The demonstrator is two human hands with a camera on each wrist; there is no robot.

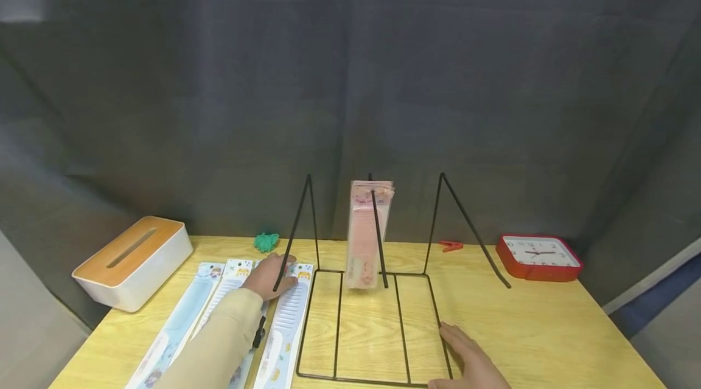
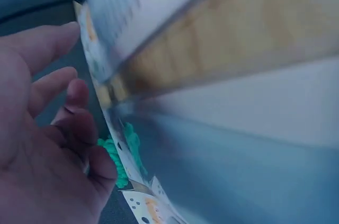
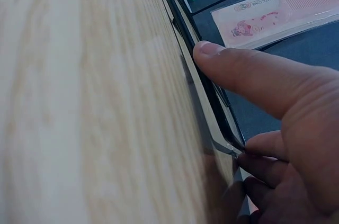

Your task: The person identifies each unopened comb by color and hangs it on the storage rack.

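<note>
My left hand [image 1: 268,276] is over the top ends of the packaged blue combs [image 1: 286,322] lying on the table. Its thumb and index finger are extended, with the other fingers loosely bent and nothing seen between them. A black wire display rack [image 1: 401,328] with three sloping prongs stands in the middle. Packaged pink combs [image 1: 364,243] hang from its middle prong. At the near right corner of the rack's base is my right hand [image 1: 471,361]. Its thumb and fingers hold the wire there, as the right wrist view shows.
A white tissue box [image 1: 159,268] with a wooden lid stands at the left. Behind the blue combs lies a green tangle of cord [image 1: 266,242]. A red clip [image 1: 451,246] and a red-framed clock [image 1: 542,255] are at the right, before a dark curtain [image 1: 493,103].
</note>
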